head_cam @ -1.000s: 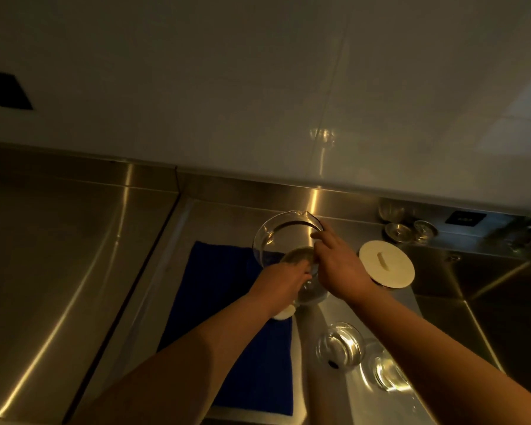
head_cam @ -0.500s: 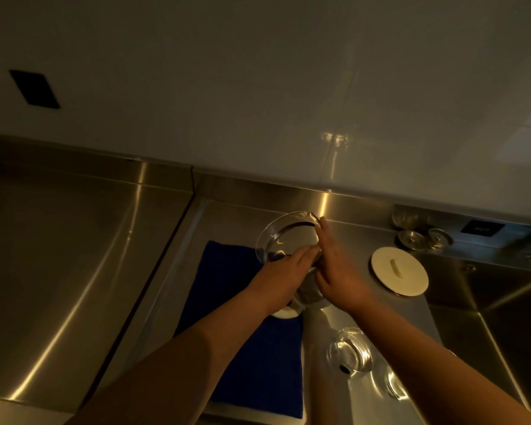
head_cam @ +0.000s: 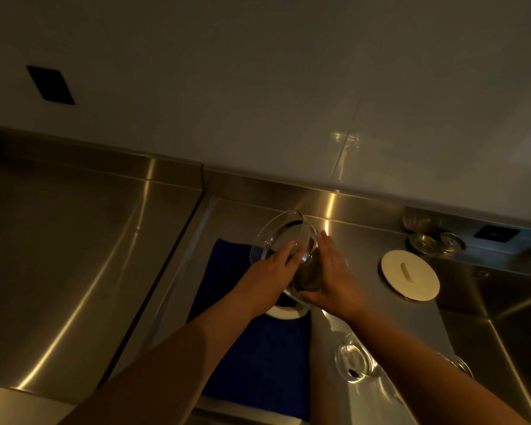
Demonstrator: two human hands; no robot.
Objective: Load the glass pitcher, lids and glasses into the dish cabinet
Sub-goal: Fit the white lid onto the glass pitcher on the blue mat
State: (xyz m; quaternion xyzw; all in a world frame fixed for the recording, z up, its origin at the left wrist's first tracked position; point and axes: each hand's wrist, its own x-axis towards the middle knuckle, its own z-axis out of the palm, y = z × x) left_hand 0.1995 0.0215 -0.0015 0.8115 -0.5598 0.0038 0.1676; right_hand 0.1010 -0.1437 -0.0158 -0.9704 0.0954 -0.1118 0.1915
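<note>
A clear glass pitcher (head_cam: 281,234) is held between both hands above the steel counter, its wide mouth tilted away from me. My left hand (head_cam: 269,273) presses its left side and my right hand (head_cam: 328,277) cups its right side and base. Under the hands lies a white lid (head_cam: 284,312), mostly hidden, on a blue mat (head_cam: 258,357). A second white lid (head_cam: 410,279) with a slot handle lies to the right. Two clear glasses stand near my right forearm: one glass (head_cam: 353,361) in full view, another glass (head_cam: 460,365) partly hidden by the arm.
Small glass pieces (head_cam: 432,240) stand at the back ledge on the right, beside a dark panel (head_cam: 497,234). A steel sink basin (head_cam: 503,317) drops off at the right. Brushed steel counter (head_cam: 74,256) stretches left. A white wall with a dark plate (head_cam: 49,84) rises behind.
Both hands have shifted from the pitcher's rim to its sides, and the pitcher has risen and tilted off the white lid. My view has tilted upward a little.
</note>
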